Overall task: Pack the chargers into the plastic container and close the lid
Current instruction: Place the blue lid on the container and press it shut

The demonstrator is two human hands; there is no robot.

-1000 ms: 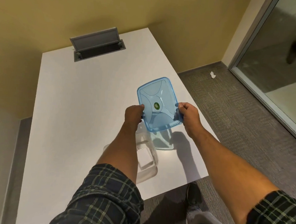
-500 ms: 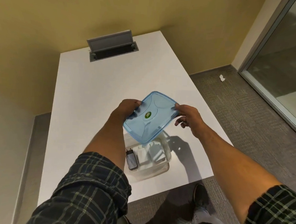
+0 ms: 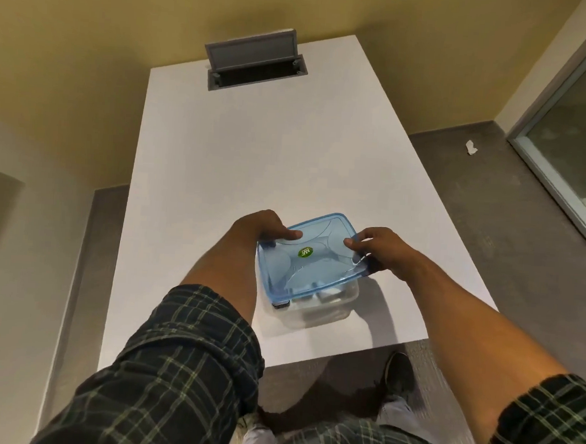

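I pinch the translucent blue plastic lid (image 3: 308,253) at opposite edges, left hand (image 3: 262,228) and right hand (image 3: 375,249), to square it over the clear plastic container (image 3: 317,305) on the white counter (image 3: 254,157), chargers inside.

view count: one, head-worn, wide-angle
position: above the table's (image 3: 240,170) near edge, at the person's head height
facing: forward and steeply down; the far wall tilts back at frame top
nearness: sleeves fill the bottom corners, left hand (image 3: 260,227) and right hand (image 3: 381,249) sit at arm's length near centre
centre: lid (image 3: 312,254) just below mid-frame
edges: floor right and below, glass partition (image 3: 574,143) far right, edges bowed by the lens
shared area: none, single view
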